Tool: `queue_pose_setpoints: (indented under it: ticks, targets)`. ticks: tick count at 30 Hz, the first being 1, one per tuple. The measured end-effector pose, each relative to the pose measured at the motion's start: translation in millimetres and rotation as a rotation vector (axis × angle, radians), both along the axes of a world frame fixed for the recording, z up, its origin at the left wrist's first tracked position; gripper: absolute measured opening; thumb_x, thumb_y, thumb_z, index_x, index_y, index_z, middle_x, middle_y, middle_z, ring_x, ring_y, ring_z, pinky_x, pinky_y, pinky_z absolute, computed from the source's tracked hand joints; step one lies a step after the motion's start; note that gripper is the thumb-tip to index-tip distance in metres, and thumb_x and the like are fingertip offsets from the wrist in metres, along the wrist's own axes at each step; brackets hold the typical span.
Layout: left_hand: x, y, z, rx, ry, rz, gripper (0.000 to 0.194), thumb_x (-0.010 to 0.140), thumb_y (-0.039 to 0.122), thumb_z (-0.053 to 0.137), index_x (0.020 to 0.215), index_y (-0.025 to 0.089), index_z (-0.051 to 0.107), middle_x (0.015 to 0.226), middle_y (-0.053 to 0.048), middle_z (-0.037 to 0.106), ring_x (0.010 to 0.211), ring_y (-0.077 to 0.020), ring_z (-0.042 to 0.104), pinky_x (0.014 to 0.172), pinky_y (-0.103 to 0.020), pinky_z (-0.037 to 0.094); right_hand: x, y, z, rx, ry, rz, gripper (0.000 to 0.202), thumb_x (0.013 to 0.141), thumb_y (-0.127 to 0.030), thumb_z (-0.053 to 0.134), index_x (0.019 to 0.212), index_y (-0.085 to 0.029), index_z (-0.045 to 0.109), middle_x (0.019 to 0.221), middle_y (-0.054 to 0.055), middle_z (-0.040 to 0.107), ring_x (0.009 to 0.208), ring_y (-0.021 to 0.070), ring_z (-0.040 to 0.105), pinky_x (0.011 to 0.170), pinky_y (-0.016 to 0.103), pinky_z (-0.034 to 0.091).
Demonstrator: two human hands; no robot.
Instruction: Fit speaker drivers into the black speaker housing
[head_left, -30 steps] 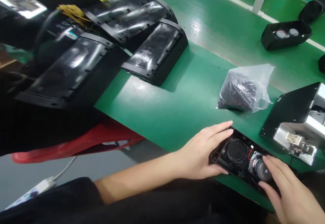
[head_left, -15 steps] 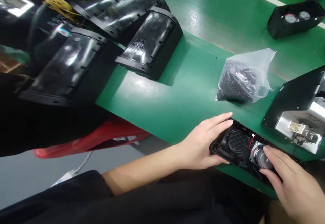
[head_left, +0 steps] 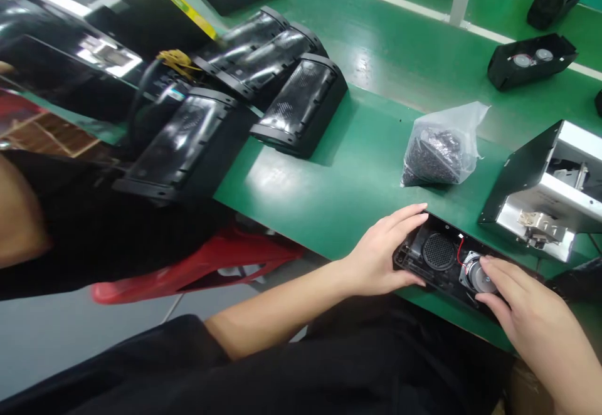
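On the green desk (head_left: 357, 170), at its near edge, lies our long black plastic speaker housing (head_left: 446, 271), its long axis running from our left away to the lower right. Our left hand (head_left: 383, 255) clasps its left end, fingers spread; our right hand (head_left: 531, 321) rests open fingertips on the round silver speaker driver (head_left: 476, 272) inside.

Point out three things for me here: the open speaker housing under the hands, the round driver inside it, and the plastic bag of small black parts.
Speaker housing (head_left: 414, 263), head view, on its left inner wall.
Speaker driver (head_left: 473, 275), head view, on its metal back.
Plastic bag (head_left: 435, 155), head view, on the dark filled part.
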State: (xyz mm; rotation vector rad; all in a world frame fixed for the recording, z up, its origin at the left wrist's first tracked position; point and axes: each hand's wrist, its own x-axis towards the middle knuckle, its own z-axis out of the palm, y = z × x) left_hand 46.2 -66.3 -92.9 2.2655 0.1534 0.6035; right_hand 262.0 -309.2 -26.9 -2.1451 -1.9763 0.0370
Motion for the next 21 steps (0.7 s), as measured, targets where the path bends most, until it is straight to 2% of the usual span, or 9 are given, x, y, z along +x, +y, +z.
queue_pose_setpoints:
  ticks: [12,18,21]
  targets:
    - [0,3,-3.9,-0.018,-0.014,-0.009,0.112,0.084,0.069,0.087,0.170,0.025,0.031,0.167,-0.026,0.049,0.156,-0.0393,0.051,0.124,-0.057,0.050,4,2,0.1,0.062,-0.003,0.044,0.030,0.119,-0.035,0.046,0.140,-0.016,0.057,0.132,0.008,0.067,0.113,0.0179,0.071,0.092,0.031,0.063]
    - [0,3,-4.0,-0.036,-0.010,-0.015,0.113,0.083,0.068,0.088,0.171,0.025,0.030,0.168,-0.025,0.049,0.157,-0.0392,0.050,0.125,-0.055,0.050,9,2,5.6,0.031,-0.015,0.083,0.033,0.119,-0.040,0.044,0.138,-0.017,0.059,0.130,0.007,0.068,0.108,0.0179,0.072,0.087,0.031,0.064]
    - [-2,4,-3.0,-0.049,-0.003,-0.023,0.113,0.084,0.068,0.087,0.171,0.026,0.029,0.168,-0.025,0.048,0.157,-0.0394,0.050,0.125,-0.055,0.049,10,1,6.2,0.025,-0.007,0.090,0.032,0.119,-0.039,0.047,0.138,-0.016,0.060,0.131,0.007,0.068,0.110,0.0182,0.072,0.090,0.031,0.064]
